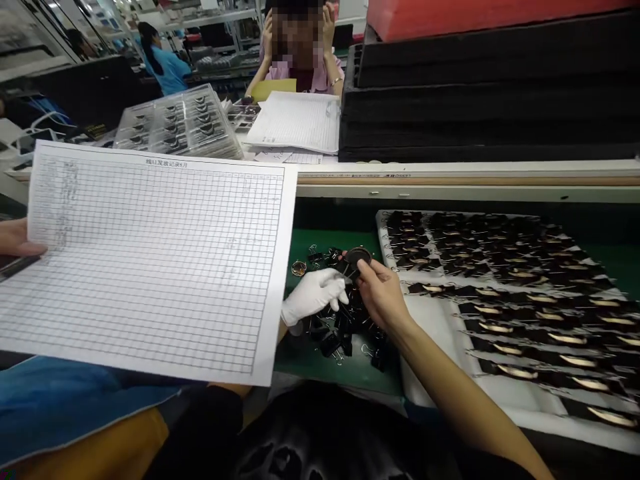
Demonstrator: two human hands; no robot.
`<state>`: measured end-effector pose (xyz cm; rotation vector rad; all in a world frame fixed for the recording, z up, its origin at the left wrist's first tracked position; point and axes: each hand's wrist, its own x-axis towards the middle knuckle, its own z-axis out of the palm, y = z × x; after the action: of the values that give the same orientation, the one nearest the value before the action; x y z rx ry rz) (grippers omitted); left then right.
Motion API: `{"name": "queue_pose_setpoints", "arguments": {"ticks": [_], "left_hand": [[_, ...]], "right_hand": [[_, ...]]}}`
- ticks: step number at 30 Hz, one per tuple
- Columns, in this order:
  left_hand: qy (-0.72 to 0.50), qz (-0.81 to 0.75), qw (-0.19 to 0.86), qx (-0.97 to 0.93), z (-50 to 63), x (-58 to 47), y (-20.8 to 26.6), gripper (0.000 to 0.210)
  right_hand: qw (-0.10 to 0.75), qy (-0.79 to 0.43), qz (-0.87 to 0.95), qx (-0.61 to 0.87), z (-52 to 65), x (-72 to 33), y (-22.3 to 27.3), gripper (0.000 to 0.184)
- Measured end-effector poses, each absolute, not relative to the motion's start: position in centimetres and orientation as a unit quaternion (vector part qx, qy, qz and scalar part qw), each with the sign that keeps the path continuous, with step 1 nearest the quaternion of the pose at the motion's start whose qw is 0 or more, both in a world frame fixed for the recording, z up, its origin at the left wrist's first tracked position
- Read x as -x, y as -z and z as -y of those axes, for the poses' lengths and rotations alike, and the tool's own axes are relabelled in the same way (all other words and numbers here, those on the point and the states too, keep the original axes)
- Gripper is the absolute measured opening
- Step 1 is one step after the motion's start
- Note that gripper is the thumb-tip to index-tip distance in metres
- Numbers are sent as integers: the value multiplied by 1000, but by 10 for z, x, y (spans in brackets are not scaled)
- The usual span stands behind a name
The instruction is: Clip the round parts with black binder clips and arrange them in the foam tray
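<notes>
My left hand (314,295), in a white glove, has its fingers closed at the thin wire handles of what looks like a binder clip (349,272). Bare, my right hand (383,293) pinches a dark round disc (358,255) right beside those handles. The two hands nearly meet, so the join between clip and disc is partly hidden. Beneath them, a heap of black binder clips (330,343) lies on the green work surface (350,378). A small round piece with a coppery face (299,268) rests just beyond my gloved hand.
At right, a white tray (433,330) holds rows of black clips with gold-edged pieces. Another person's hand (23,238) holds a printed grid sheet (150,267) over my left forearm. A shelf edge (450,193) crosses ahead, bearing black trays (450,120), papers (300,120) and a clear case (175,123).
</notes>
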<state>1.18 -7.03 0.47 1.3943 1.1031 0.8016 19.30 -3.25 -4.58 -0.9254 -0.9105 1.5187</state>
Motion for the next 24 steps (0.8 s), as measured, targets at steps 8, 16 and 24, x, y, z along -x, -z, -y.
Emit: {"name": "queue_pose_setpoints", "arguments": {"ticks": [8, 16, 24], "left_hand": [[-156, -735, 185, -633, 61, 40, 15, 47], [-75, -737, 187, -645, 58, 67, 24, 46], [-13, -752, 148, -642, -2, 48, 52, 48]], "right_hand": [[516, -747, 221, 357, 16, -234, 47, 25], [468, -750, 251, 394, 24, -238, 45, 26], [454, -753, 290, 378, 21, -244, 46, 35]]}}
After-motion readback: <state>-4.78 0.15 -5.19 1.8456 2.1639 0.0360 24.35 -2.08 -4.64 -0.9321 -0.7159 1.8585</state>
